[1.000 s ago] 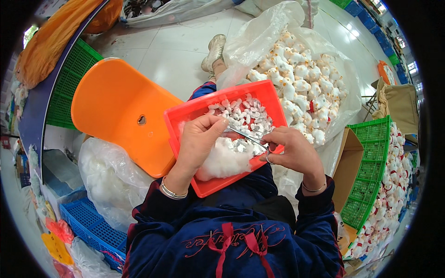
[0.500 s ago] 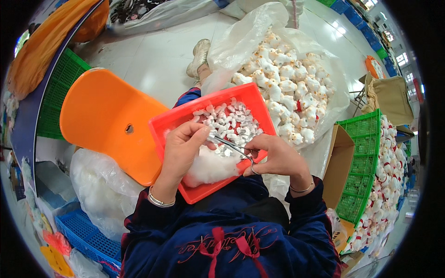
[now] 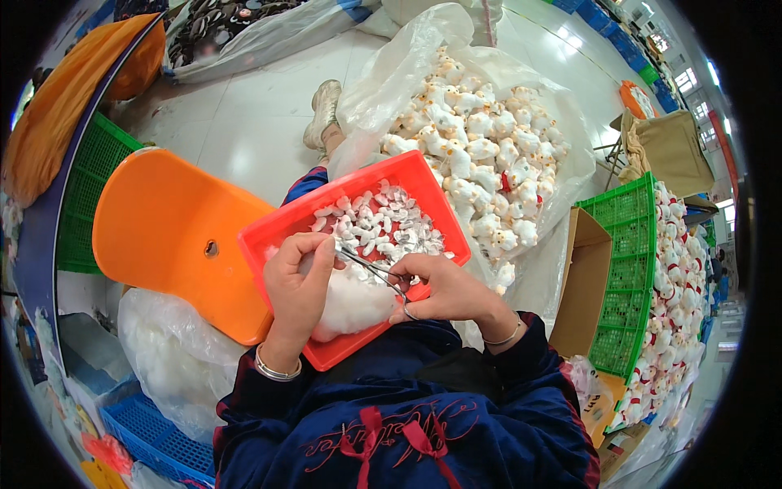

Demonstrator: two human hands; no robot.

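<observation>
Across my lap lies a red plastic tray, tilted, with small white fabric pieces heaped in its far part. A fluffy wad of white stuffing fills its near side. My right hand is closed around the ring handles of metal forceps, which point left. Thumb and fingers of my left hand pinch together at the forceps' tip, on what looks like one small white piece, mostly hidden by the fingers. Both hands are above the tray.
An orange chair stands left, above a clear bag of stuffing and a blue crate. Beyond the tray, a big clear bag holds white plush toys. To the right are a cardboard box and green crate.
The whole view has shifted, so tray, chair and bag appear farther left. My hands keep the same hold, with the forceps' tip still at my left fingertips.
</observation>
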